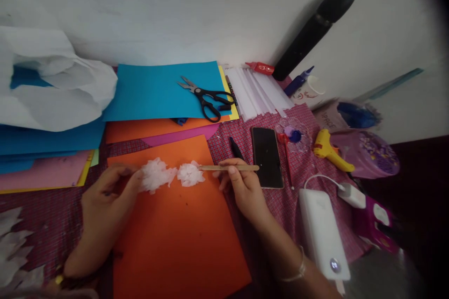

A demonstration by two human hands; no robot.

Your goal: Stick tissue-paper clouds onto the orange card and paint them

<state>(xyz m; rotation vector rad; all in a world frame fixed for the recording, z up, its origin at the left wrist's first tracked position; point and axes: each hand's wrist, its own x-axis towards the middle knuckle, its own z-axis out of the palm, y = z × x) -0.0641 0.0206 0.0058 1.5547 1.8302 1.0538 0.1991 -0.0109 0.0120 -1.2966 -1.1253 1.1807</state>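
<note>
Wooden stick (pixel 229 167) lies level above orange sheet (pixel 182 238), tip at the right white tuft (pixel 191 174), pinched in the right hand's (pixel 245 191) grip. Left hand (pixel 110 201) at the edge of the left white tuft (pixel 155 175); cannot tell whether its grip pinches. Beyond: scissors (pixel 198 91) on blue sheet (pixel 150 88); phone (pixel 267 156) rightward on cloth-covered counter (pixel 52 210).

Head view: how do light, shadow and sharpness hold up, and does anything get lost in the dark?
Head view: dim overall, with a soft shadow on the wall beside the tall black cylinder; head view: the upper right corner and right edge sink to black; head view: the left white paper cluster looks soft, its layers hard to separate.
</note>
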